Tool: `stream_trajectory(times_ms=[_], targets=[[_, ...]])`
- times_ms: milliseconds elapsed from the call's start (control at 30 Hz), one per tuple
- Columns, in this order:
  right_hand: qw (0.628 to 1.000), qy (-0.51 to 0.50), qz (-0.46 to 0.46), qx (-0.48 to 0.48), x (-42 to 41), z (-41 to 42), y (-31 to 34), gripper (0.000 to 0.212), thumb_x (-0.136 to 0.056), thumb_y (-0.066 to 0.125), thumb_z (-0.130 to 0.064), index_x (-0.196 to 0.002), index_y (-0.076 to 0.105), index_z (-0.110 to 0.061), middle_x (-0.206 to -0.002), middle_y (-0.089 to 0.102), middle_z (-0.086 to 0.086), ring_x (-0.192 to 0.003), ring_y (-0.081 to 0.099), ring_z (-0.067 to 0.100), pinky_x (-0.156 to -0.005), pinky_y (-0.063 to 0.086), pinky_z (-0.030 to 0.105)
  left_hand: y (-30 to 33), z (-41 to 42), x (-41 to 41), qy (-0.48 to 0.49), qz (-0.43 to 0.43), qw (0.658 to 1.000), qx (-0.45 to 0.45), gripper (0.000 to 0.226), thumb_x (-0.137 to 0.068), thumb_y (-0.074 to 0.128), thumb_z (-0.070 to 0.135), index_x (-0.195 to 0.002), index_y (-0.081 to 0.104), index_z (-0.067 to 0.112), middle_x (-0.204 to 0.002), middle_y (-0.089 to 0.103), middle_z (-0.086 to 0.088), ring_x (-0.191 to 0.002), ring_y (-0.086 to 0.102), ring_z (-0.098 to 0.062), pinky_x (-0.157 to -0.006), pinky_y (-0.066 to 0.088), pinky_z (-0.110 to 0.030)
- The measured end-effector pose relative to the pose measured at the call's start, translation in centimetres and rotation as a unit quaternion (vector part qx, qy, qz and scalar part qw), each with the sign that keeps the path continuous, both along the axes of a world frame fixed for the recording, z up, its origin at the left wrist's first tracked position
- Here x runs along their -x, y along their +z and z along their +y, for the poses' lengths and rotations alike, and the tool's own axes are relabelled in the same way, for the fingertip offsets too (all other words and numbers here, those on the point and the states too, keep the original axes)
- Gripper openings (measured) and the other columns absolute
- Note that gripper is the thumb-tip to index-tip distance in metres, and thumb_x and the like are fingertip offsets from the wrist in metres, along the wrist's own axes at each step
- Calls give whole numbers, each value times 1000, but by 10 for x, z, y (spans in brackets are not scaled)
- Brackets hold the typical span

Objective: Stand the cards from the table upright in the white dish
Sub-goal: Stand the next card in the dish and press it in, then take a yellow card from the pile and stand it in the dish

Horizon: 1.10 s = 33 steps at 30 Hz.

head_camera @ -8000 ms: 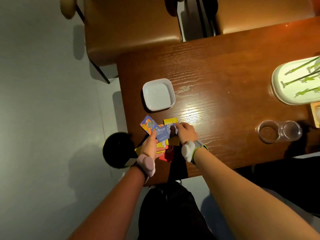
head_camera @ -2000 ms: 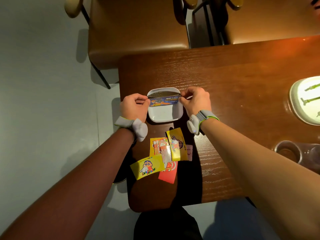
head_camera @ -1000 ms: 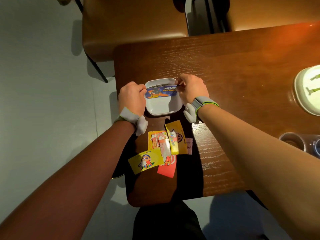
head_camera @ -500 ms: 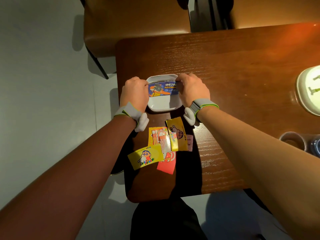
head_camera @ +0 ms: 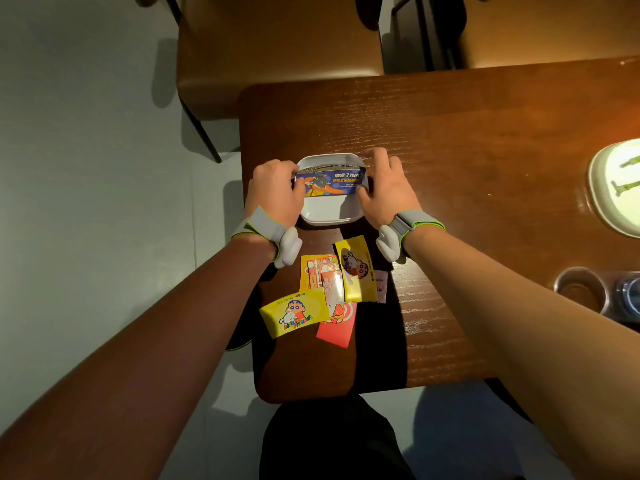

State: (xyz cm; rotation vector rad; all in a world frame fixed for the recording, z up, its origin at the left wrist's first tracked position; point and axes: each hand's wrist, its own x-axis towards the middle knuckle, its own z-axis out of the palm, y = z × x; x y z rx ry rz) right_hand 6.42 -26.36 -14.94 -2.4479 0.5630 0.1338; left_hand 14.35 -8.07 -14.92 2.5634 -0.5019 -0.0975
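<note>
A square white dish (head_camera: 329, 213) sits near the table's left edge. A stack of cards with a blue card (head_camera: 330, 183) in front stands on its long edge inside the dish, leaning toward me. My left hand (head_camera: 275, 192) pinches the stack's left end and my right hand (head_camera: 384, 190) holds its right end. Nearer to me several cards lie flat on the table: a yellow cartoon card (head_camera: 296, 313), a second yellow card (head_camera: 355, 268), an orange card (head_camera: 317, 271) and a red card (head_camera: 336, 327).
The dark wooden table (head_camera: 467, 140) runs off to the right, where a white oval tray (head_camera: 616, 188) and a clear glass (head_camera: 581, 289) stand. Brown chairs (head_camera: 277, 46) stand beyond the far edge. The table's near left corner lies just below the loose cards.
Both hands carried the blue-fronted stack from above the dish's far rim down into the dish. The stack has tipped so that its blue face shows fully. The loose cards have not moved.
</note>
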Motion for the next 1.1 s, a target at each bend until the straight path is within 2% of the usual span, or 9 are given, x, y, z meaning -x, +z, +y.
stream_trajectory(times_ms=[133, 267, 400, 467, 567, 733, 833, 967, 1100], targets=[[999, -39, -9, -14, 8, -2, 1, 40, -94, 59, -22, -130, 44, -13, -128, 43, 14, -97, 55, 31, -78, 49, 37, 4, 5, 7, 17, 4, 1000, 17, 25, -94, 60, 24, -106, 73, 6, -95, 72, -8, -81, 65, -17, -63, 44, -22], [994, -112, 16, -3, 28, -1, 1, 31, -91, 57, -23, -120, 54, -11, -127, 42, 16, -114, 46, 38, -93, 46, 42, 6, 17, 23, 63, 40, 996, 40, 18, -89, 63, 17, -92, 73, 3, -83, 71, -12, -68, 60, -18, -65, 49, -28], [977, -198, 49, -65, 52, 4, 6, 23, -92, 58, -23, -113, 61, -14, -126, 45, 15, -119, 46, 34, -92, 39, 34, 7, 30, 46, 102, 95, 990, 26, 12, -86, 62, 15, -87, 72, 9, -78, 70, -9, -71, 64, -24, -67, 52, -32], [966, -228, 61, -104, 65, 9, 8, 20, -91, 62, -26, -109, 65, -16, -124, 49, 15, -112, 54, 37, -95, 46, 38, 9, 32, 61, 122, 131, 984, 19, 12, -88, 60, 13, -90, 72, 12, -83, 71, -9, -71, 62, -21, -64, 47, -28], [942, -281, 95, -157, 84, 21, 8, 14, -89, 64, -30, -100, 66, -22, -120, 57, 17, -99, 62, 37, -83, 53, 39, 12, 34, 87, 123, 152, 981, 16, 20, -88, 55, 8, -93, 74, 13, -85, 72, -6, -69, 60, -19, -62, 42, -25], [892, -370, 112, -236, 125, 44, -4, 5, -78, 62, -34, -77, 63, -29, -95, 72, 14, -80, 72, 33, -75, 61, 40, 14, 36, 125, 91, 211, 973, 26, 26, -90, 50, 6, -95, 74, 15, -91, 74, -4, -75, 65, -23, -64, 44, -25], [890, -376, 103, -238, 146, 59, 5, 5, -90, 62, -22, -86, 65, -22, -95, 72, 13, -77, 68, 26, -60, 49, 25, 13, 33, 147, 103, 270, 955, 70, 26, -92, 52, 7, -96, 74, 19, -97, 74, 1, -89, 69, -18, -73, 52, -25], [872, -395, 104, -269, 172, 78, -2, 21, -95, 61, -21, -113, 62, -12, -103, 66, 9, -90, 63, 26, -74, 46, 30, 12, 30, 163, 57, 305, 945, 103, 24, -94, 56, 11, -106, 74, 21, -104, 71, 4, -91, 68, -13, -80, 56, -28], [820, -462, 121, -316, 187, 95, -4, 22, -95, 60, -15, -116, 60, -11, -100, 61, 3, -90, 58, 22, -79, 45, 30, 6, 22, 158, 10, 285, 955, 87, 25, -94, 54, 9, -112, 70, 15, -118, 63, -4, -100, 66, -18, -88, 53, -29]])
